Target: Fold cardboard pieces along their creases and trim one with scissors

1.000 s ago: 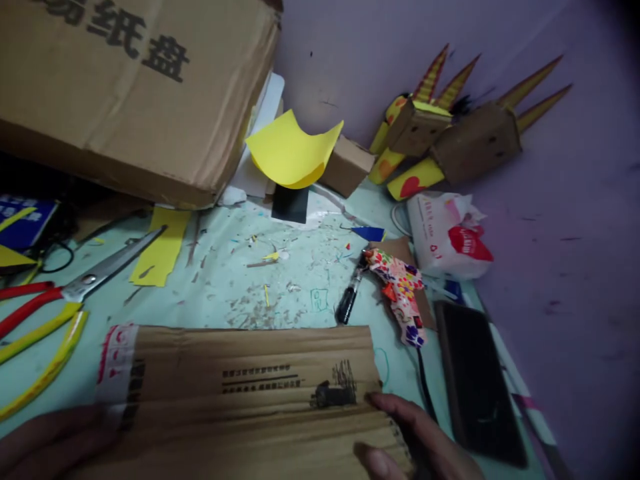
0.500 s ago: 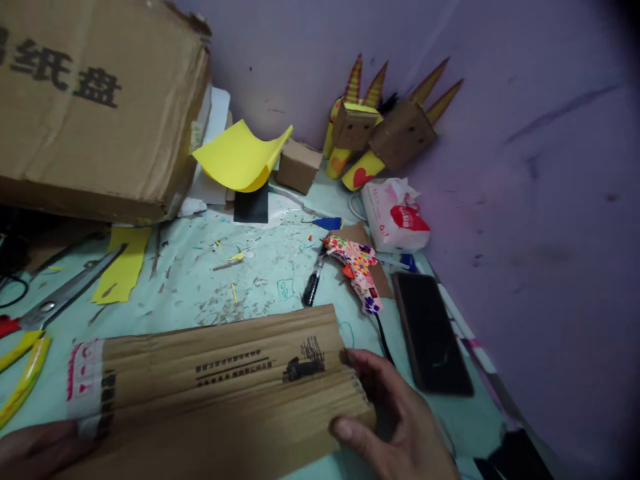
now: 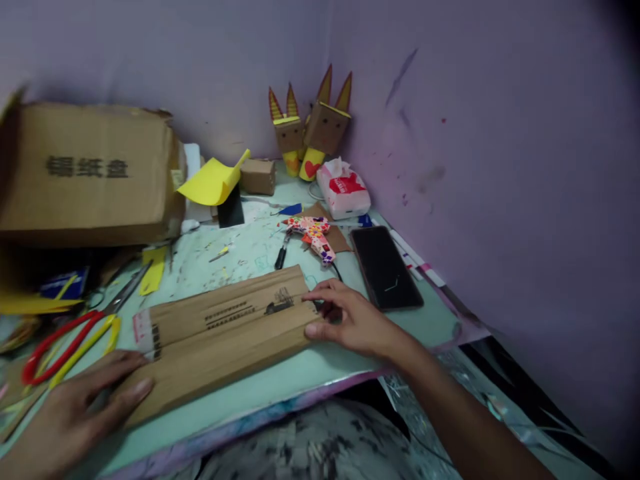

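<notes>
My left hand (image 3: pixel 75 417) and right hand (image 3: pixel 350 320) lie flat, fingers spread, on 1 long brown corrugated cardboard strip (image 3: pixel 225 333) on the pale green table (image 3: pixel 280 393) (its black print is unreadable). Beyond: 1 large brown carton (image 3: pixel 90 173) with blurred Chinese characters, 2 horned cardboard figures (image 3: pixel 310 127), 1 black phone (image 3: pixel 385 267).

Bare desk (image 3: pixel 280 383) runs along the lower edge below the cardboard strip (image 3: pixel 225 330) — I can pass there. Left of centre, scissors (image 3: pixel 75 330) block the way; above them sits the big box (image 3: pixel 90 173). Right of centre, the glue gun (image 3: pixel 314 233) and phone (image 3: pixel 385 267) crowd the wall — a narrow gap between them.
</notes>
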The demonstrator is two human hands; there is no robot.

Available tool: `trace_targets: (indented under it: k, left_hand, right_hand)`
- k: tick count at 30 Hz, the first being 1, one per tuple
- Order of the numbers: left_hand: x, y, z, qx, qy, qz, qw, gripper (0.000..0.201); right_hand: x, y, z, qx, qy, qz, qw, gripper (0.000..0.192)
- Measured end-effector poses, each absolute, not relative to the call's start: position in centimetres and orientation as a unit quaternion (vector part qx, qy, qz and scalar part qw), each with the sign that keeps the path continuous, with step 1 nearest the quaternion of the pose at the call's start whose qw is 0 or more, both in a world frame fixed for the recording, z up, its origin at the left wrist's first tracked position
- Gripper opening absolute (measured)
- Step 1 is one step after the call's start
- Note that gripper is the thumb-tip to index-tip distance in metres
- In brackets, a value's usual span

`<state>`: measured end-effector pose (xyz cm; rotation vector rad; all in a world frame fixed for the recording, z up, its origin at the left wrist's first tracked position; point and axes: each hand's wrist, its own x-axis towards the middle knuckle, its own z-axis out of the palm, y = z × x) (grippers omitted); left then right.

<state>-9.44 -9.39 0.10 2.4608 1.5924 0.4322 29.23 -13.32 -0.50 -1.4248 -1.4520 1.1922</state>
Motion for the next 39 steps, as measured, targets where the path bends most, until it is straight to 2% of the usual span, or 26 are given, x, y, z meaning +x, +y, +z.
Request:
trace_targets:
  k: [2, 8, 13, 19, 24, 30, 39]
  left_hand:
    - [-7.7, -9.9, 1.8, 0.834, 0.521, 0.143, 0.114, 0.035]
    - [-5.1, -10.3, 4.3, 0.827, 0.535, 0.071, 0.156, 0.041]
    - [-6.3, -10.0, 3.3, 0.82, 0.541, 0.055, 0.178, 0.042]
    - [-7.0, -9.7, 2.5, 0.816, 0.539, 0.055, 0.2, 0.038]
    - [-7.3, -9.4, 2.5, 0.819, 0.524, 0.058, 0.224, 0.033]
    - [-7.5, -8.9, 2.2, 0.824, 0.51, 0.059, 0.239, 0.03]
    - [-7.2, -7.5, 2.2, 0.819, 0.519, 0.034, 0.242, 0.036]
  right_hand:
    - [29.1, -13.3, -0.7, -0.562, -0.584, 0.448, 0.378, 0.036]
    - [29.0, -13.4, -1.2, -0.566, -0.616, 0.407, 0.367, 0.035]
    - [29.2, -13.4, -1.7, -0.579, -0.636, 0.367, 0.353, 0.037]
    - [29.0, -13.9, -1.9, -0.569, -0.671, 0.349, 0.322, 0.049]
    - [29.1, -14.5, -2.0, -0.526, -0.721, 0.345, 0.292, 0.042]
    - [29.1, -14.9, -2.3, -0.541, -0.711, 0.342, 0.291, 0.043]
    - [28.5, -15.2, -3.6, -0.574, -0.714, 0.249, 0.314, 0.041]
